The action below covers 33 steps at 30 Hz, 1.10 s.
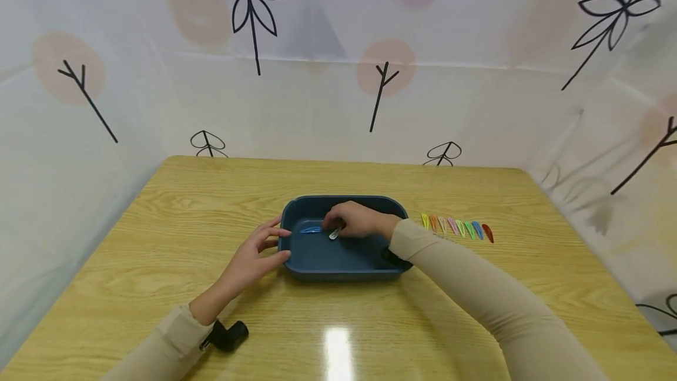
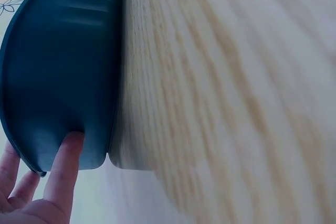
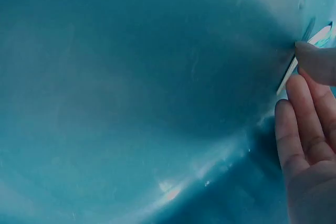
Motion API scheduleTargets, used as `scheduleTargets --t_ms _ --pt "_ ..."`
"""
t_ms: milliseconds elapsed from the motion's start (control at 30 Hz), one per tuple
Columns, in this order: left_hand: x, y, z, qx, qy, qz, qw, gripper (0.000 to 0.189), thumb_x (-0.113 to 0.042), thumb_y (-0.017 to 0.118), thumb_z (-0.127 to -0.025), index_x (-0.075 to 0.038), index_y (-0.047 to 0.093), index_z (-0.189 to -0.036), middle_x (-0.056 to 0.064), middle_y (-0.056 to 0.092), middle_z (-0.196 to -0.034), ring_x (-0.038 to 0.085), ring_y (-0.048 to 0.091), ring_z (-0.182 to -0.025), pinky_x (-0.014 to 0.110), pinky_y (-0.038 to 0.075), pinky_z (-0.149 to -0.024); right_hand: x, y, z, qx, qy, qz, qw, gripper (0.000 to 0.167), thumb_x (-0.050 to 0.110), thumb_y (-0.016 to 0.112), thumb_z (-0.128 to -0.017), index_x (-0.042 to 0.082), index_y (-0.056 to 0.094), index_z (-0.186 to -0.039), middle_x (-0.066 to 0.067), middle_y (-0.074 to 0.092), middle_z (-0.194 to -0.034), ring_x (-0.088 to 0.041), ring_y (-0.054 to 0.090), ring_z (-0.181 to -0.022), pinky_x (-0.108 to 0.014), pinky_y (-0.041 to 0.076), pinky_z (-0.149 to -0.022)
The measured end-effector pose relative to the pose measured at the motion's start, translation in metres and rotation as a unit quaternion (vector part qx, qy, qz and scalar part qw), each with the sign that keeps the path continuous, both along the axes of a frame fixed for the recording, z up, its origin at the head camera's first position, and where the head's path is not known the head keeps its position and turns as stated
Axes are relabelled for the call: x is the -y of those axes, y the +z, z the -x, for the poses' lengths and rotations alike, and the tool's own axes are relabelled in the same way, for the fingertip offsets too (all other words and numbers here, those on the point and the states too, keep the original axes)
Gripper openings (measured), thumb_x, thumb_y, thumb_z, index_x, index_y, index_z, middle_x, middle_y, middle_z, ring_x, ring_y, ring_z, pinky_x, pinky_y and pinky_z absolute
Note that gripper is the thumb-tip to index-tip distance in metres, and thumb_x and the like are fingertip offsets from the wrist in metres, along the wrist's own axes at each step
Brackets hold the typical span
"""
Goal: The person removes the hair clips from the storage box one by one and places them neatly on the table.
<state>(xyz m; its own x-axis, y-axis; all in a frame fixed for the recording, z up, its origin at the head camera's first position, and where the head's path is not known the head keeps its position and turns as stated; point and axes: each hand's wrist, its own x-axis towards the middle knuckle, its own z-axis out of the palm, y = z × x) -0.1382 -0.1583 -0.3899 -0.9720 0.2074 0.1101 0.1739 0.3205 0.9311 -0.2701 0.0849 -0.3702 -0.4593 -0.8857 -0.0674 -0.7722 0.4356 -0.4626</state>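
Note:
A dark blue plastic tub [image 1: 338, 275] stands on the wooden table. My left hand [image 1: 259, 251] rests against its left end with spread fingers, and in the left wrist view the thumb [image 2: 67, 163] touches the tub's outer wall. My right hand [image 1: 359, 219] reaches down inside the tub and pinches a whitish snap hair clip [image 1: 334, 234] between thumb and finger, low over the floor. The right wrist view shows the thumb [image 3: 315, 61] over part of this clip, with the other fingers alongside. Left of it, blue hair clips [image 1: 311, 230] lie on the tub floor.
Right of the tub, several snap hair clips [image 1: 457, 227] in yellow, orange, pink, green, blue and red lie in a slanting row on the table [image 1: 211, 204]. A patterned cloth [image 1: 317, 104] hangs behind the table and along its sides.

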Motion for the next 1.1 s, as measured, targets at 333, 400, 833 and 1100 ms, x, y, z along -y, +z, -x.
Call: scheduleTargets --t_ms 333,400,833,1100 --pt "0.000 -0.001 0.001 -0.003 -0.001 0.002 1.0000 0.037 -0.015 0.068 -0.086 -0.002 0.058 -0.119 0.007 0.029 -0.148 0.035 0.050 -0.116 0.036 0.049 -0.087 -0.001 -0.002 0.002 -0.010 -0.001 -0.012 0.9999 0.027 0.000 0.066 -0.084 0.005 0.065 -0.110 -0.002 0.060 -0.096 -0.013 0.057 -0.084 -0.024 0.048 -0.074" --pt "0.000 -0.001 0.001 -0.002 0.000 0.003 1.0000 0.037 -0.015 0.069 -0.086 -0.002 0.058 -0.119 0.006 0.030 -0.148 0.035 0.050 -0.116 0.037 0.049 -0.087 -0.002 -0.002 0.002 -0.009 0.001 -0.017 0.9998 0.029 -0.001 0.065 -0.083 0.005 0.064 -0.111 -0.003 0.060 -0.096 -0.014 0.057 -0.084 -0.024 0.048 -0.074" --pt "0.000 -0.002 0.000 -0.001 -0.003 -0.002 1.0000 0.038 -0.015 0.068 -0.086 -0.002 0.057 -0.119 0.006 0.029 -0.148 0.035 0.049 -0.116 0.036 0.049 -0.087 0.002 0.003 -0.001 0.004 -0.020 -0.038 0.9991 0.039 -0.004 0.060 -0.081 0.008 0.060 -0.118 -0.004 0.060 -0.085 -0.010 0.052 -0.069 -0.025 0.045 -0.063" --pt "0.000 -0.002 0.002 -0.002 -0.005 -0.006 1.0000 0.038 -0.014 0.068 -0.085 -0.001 0.057 -0.119 0.007 0.029 -0.148 0.035 0.049 -0.116 0.037 0.048 -0.088 -0.002 0.008 -0.006 0.045 -0.040 0.020 0.9980 0.038 -0.005 0.058 -0.084 0.007 0.059 -0.120 -0.004 0.060 -0.085 -0.011 0.053 -0.070 -0.025 0.047 -0.063"
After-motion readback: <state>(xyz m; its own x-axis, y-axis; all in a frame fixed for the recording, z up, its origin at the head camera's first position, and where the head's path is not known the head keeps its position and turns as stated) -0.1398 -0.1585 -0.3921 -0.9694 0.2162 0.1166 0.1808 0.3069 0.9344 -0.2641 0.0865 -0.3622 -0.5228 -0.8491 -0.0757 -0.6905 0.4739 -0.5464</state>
